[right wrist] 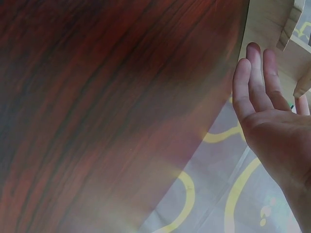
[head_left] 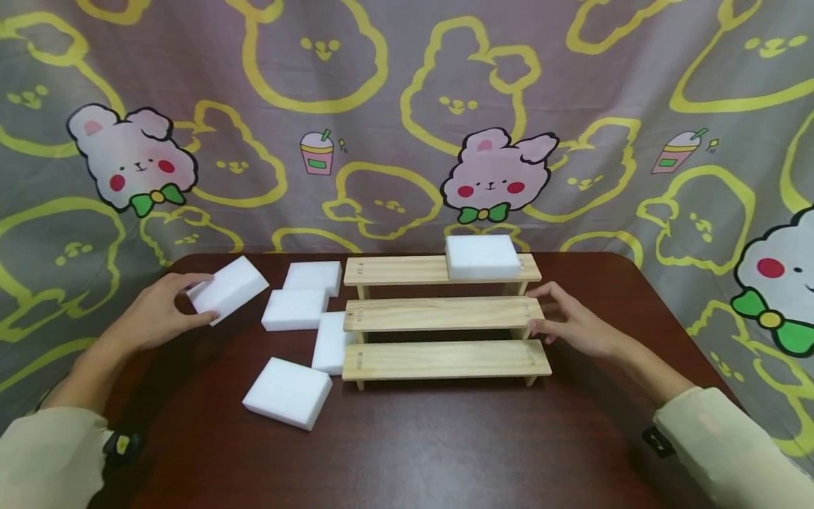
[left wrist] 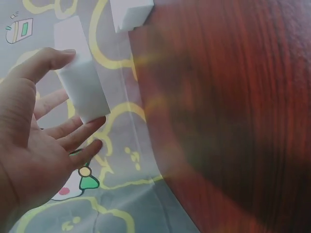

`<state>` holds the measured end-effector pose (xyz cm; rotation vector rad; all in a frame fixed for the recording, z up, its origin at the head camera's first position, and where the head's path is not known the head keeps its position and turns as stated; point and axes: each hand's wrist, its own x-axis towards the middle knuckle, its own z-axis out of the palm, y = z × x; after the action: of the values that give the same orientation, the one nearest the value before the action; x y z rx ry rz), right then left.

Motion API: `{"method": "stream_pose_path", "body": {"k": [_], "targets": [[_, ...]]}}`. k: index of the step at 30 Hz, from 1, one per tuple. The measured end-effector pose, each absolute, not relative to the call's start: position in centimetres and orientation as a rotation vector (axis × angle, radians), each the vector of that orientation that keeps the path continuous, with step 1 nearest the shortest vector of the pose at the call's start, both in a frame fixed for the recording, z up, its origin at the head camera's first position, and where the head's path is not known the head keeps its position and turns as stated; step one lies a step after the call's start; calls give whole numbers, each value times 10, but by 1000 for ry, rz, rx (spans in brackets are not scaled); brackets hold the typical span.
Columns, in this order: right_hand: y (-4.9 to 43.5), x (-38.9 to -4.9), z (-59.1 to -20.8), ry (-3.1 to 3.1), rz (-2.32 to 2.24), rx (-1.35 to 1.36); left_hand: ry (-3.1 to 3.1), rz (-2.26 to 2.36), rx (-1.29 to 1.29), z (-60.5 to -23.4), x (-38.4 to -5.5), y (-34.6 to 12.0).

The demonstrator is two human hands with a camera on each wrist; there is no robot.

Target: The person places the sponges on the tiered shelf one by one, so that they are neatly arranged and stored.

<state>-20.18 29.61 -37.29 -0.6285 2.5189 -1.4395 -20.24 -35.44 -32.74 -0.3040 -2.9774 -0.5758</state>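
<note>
Left hand [head_left: 162, 307], at 9 o'clock of wooden rack [head_left: 445, 359], grips white block [head_left: 229, 290] between thumb and fingers. Block's long axis runs 8-to-2 o'clock, far end pointing 2; in left wrist view, 11-to-5. Right hand [head_left: 575, 322] pinches middle tier [head_left: 445, 314] at rack's 3 o'clock.

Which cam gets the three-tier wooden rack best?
Head view: it shows all three tiers of the wooden rack end to end, though a white block covers part of the top one. Right wrist catches only a cropped bit of its pale wood at the upper right edge; left wrist shows none of it.
</note>
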Motion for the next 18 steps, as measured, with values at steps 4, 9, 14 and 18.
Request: {"method": "stream_pose_path", "body": {"k": [4,9,14,18], "targets": [[296,-202,-373,2523,-1434,-627,-2963,-597,-294,-325,-202,-348],[296,-203,-372,2523,-1429,-627,-2903,-625,-324,-322,-201,-339],[296,-201,-371,2525,-1429,-614,-2843,-660,-357,-318,-201,-330],[295,-201,-371,2528,-1423,-608,-2823,-693,-374,-314,-200,-323]]}}
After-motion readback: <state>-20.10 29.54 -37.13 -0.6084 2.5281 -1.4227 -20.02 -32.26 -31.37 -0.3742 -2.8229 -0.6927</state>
